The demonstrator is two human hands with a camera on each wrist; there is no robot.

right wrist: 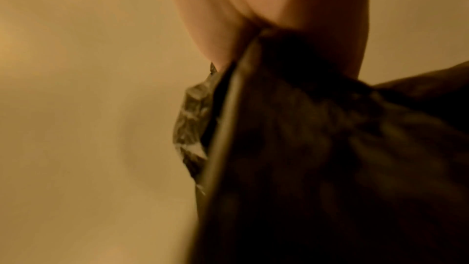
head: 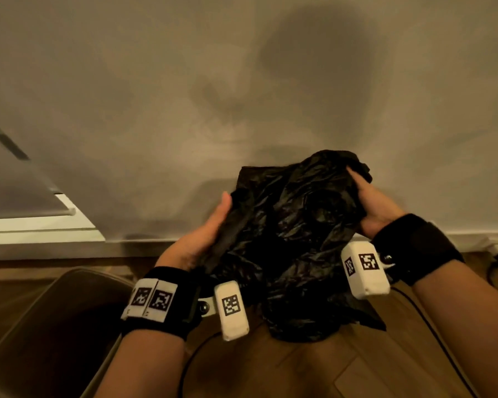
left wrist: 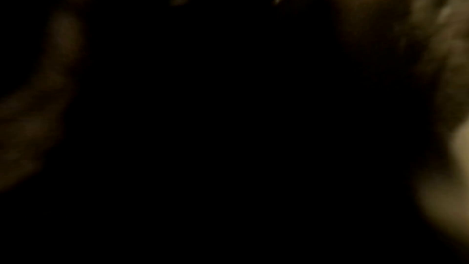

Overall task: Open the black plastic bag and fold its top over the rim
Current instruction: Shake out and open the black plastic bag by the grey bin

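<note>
1. Black plastic bag (head: 293, 239): crumpled, glossy, held up in the air between both hands in front of the pale wall (head: 156, 96); mouth not visibly opened, film bunched in folds, lower part hanging down above the wooden floor (head: 314, 372).
2. Long axis: roughly vertical, running from the raised top edge near the right fingers down to the loose tail below the wrists.
3. Right hand (head: 371, 202): at the bag's upper right edge, fingers curled into the film; in the right wrist view a fold of the plastic (right wrist: 304, 148) pinched between thumb and fingers (right wrist: 215, 17).
4. Left hand (head: 207, 231): at the bag's left side, palm turned toward the film, thumb up along the edge; fingers hidden behind the plastic, left wrist view almost wholly dark, so cannot tell whether gripping or only pressing flat.
5. Bin (head: 49, 326): down and to the left, well apart from the bag, mouth open upward, rim bare of any liner.
6. Deciding relation: bag up and to the right of the bin, left hand the nearer one to the bin; top edge of the bag farthest from the rim, tail nearest.
7. Likely step in hand: finding and parting the two layers at the top. Task judged early, nothing yet over the rim.
8. Probable need next: pull the layers apart, then carry the bag leftward and down, tail first into the bin.
9. Risk: thin film clinging to itself, mouth staying closed, or a pinched layer slipping loose.
</note>
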